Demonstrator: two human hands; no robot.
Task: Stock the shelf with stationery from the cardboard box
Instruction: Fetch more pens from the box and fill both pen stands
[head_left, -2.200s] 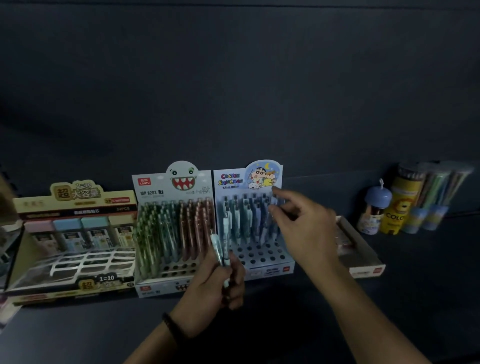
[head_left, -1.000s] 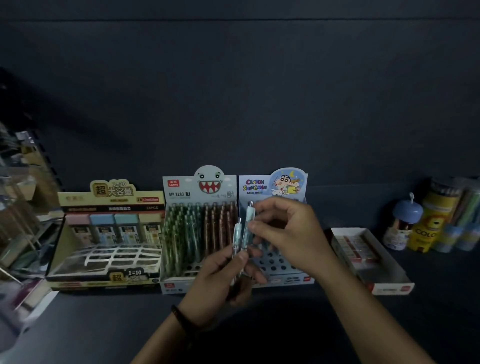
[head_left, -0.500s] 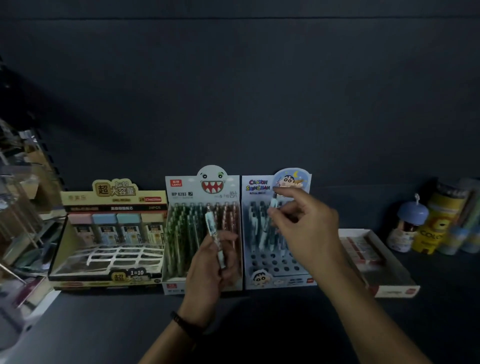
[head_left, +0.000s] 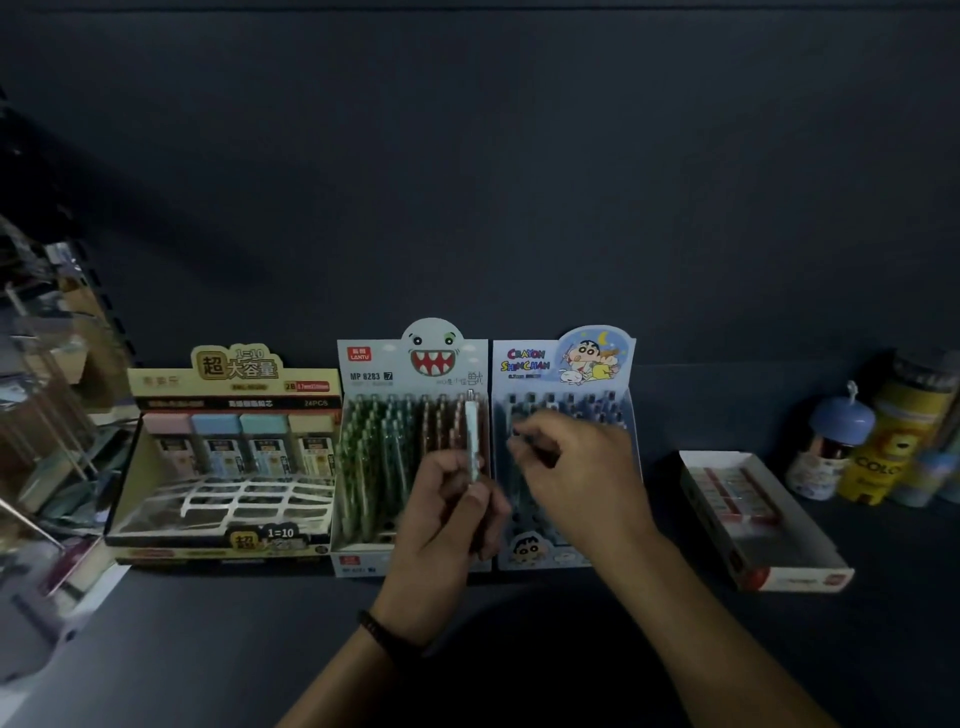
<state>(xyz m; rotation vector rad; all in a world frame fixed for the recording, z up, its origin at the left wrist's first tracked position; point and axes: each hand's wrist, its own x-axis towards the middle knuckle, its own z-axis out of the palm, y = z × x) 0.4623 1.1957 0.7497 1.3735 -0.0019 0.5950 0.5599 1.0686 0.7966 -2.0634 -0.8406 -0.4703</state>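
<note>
On a dark shelf (head_left: 208, 649) stand three display boxes side by side. My left hand (head_left: 441, 514) is shut on a pale mechanical pencil (head_left: 471, 441), held upright in front of the monster-face pencil box (head_left: 410, 364). My right hand (head_left: 576, 478) hovers over the blue cartoon pencil box (head_left: 561, 358), fingers pinched together low among the standing pencils; whether a pencil is between the fingertips is hidden. The cardboard box is out of view.
A yellow lead-refill display box (head_left: 228, 410) sits at the left. A low white tray of erasers (head_left: 753, 514) lies at the right, with a blue-capped jar (head_left: 826, 447) and a yellow colour-pencil tube (head_left: 893, 447) behind it. Clutter of wire racks (head_left: 41, 415) fills the far left.
My right hand has dropped from the top of the cartoon box down into its rows of pencils. My left hand stays in front of the monster box with its pencil.
</note>
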